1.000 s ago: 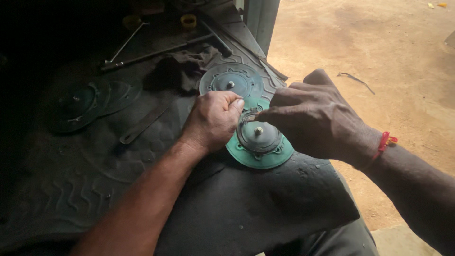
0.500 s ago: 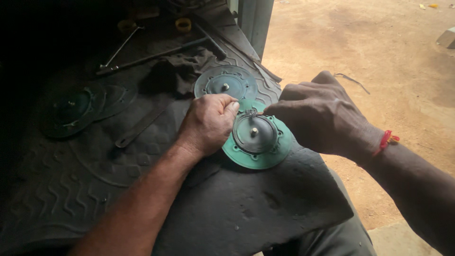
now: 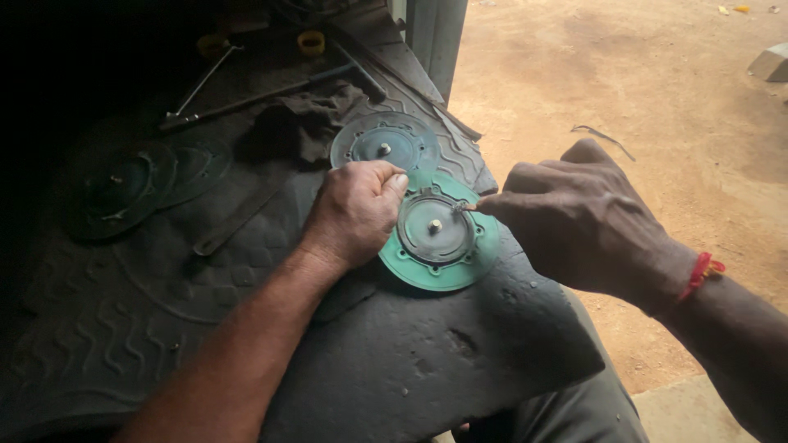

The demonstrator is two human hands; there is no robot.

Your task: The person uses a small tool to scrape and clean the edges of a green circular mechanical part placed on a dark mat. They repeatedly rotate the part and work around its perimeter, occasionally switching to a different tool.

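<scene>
A round green disc with a grey metal plate and a centre stud lies on a dark rubber mat over my lap. My left hand is closed in a fist and presses on the disc's left edge. My right hand pinches a small metal part at the plate's upper right rim. A second grey-green disc with a centre stud lies just behind the first.
More discs lie in shadow at the left. A dark rag, long metal rods, a flat bar and yellow rings sit at the back. Sandy ground spreads on the right beyond a post.
My right hand has drawn back to the right, uncovering the grey plate, and now pinches a small part at its rim. My left hand stays on the disc's left edge.
</scene>
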